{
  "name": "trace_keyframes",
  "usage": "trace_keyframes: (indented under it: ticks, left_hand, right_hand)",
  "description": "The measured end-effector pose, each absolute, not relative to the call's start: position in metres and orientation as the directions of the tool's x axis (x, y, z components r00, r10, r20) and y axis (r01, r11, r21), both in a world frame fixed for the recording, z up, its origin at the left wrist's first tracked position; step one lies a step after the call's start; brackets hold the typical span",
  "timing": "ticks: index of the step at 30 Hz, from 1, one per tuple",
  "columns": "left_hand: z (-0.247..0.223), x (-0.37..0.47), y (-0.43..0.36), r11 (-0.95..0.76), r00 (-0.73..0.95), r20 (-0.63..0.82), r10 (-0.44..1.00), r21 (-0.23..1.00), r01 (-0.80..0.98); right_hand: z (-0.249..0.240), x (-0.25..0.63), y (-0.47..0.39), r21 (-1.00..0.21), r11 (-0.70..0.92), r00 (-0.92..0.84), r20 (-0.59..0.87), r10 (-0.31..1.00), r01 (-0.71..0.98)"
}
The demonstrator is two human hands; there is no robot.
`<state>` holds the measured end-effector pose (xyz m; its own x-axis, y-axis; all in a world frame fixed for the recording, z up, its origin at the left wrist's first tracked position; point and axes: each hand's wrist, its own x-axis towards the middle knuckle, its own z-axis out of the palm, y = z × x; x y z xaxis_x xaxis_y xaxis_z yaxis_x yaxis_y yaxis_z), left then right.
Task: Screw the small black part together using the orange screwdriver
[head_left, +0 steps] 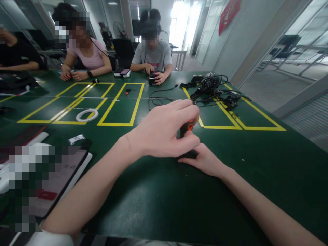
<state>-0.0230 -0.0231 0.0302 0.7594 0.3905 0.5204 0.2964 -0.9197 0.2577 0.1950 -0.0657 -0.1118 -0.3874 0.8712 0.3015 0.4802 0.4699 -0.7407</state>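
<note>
Device (190, 126), black and orange, over the counter (153, 205), mostly hidden by the left hand (166, 130) — fingers curled closed round it from above. Right hand (208, 159) just below, thumb along a dark part (190, 154); other fingers hidden, closure cannot be told. Cables (210, 83) beyond, white ring (80, 118) off left

At the far side there are three people (88, 61); near, one left hand (166, 128), one right hand (206, 160) and one orange-black object (190, 126); left, one white ring (96, 113); far right, one red sign (229, 15).
</note>
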Motion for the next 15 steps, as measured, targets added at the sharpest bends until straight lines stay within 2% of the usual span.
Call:
trace_keyframes:
  ticks: [9,15]
  left_hand:
    - [0.0287,-0.0261,-0.0178,-0.877,0.731,0.550,0.405,0.460,0.140]
    - [0.0383,-0.0277,-0.0227,-0.742,0.787,0.379,0.487,0.655,0.143]
  right_hand:
    - [-0.1166,0.1862,-0.0602,-0.561,0.602,-0.451,0.399,0.798,0.569]
    - [-0.1092,0.1885,-0.0612,-0.481,0.682,-0.554,0.401,0.730,0.550]
